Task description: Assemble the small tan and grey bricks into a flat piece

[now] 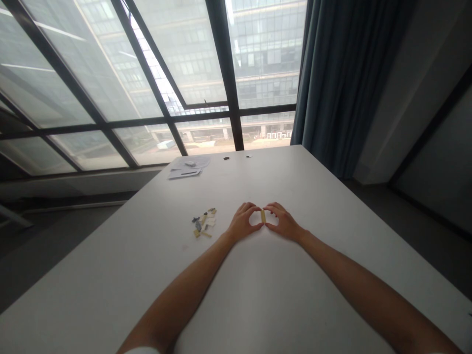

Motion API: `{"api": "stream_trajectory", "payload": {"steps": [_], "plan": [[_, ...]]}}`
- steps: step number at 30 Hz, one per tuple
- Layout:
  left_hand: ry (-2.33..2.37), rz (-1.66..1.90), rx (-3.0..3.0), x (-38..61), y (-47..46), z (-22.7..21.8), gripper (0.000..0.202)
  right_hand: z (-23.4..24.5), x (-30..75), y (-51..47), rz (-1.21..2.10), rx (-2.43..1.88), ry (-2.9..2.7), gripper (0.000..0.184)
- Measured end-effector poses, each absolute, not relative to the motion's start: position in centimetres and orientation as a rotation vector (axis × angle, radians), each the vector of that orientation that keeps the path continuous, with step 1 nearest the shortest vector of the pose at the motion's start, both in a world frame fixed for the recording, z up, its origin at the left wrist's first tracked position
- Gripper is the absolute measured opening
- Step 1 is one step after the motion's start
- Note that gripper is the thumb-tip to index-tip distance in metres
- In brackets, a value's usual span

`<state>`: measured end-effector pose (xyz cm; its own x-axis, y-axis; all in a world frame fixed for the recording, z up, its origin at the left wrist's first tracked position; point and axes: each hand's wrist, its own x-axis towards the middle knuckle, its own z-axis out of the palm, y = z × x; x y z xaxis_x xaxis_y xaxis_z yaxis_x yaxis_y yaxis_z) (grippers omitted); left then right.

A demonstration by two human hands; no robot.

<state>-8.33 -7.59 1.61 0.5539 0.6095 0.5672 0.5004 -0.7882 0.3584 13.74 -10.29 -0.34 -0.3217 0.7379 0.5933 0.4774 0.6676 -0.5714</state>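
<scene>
Between my two hands is a small tan building-brick piece [263,216], narrow and pointing away from me over the white table [254,275]. My left hand [244,221] pinches it from the left, thumb at the near end and index finger at the far end. From the right, my right hand [283,221] grips the same piece in the same way, its other fingers curled. To the left of my left hand lies a loose pile of small bricks [204,223] in tan, grey and white. Fine detail on the held piece is too small to make out.
Papers [186,168] with small items on them lie at the table's far left corner. A dark round cable hole [226,158] and a small dark-and-white object [248,157] are near the far edge. Beyond stand windows [199,113] and a blue curtain [332,88].
</scene>
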Motion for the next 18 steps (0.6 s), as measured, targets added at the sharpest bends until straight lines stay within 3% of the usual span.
{"api": "stream_trajectory", "payload": {"steps": [18], "plan": [[0.907,1.032,2.631,-8.37,-7.44,1.53,0.04,-0.44,13.81,-10.2,0.366,-0.957,-1.995,0.043]]}}
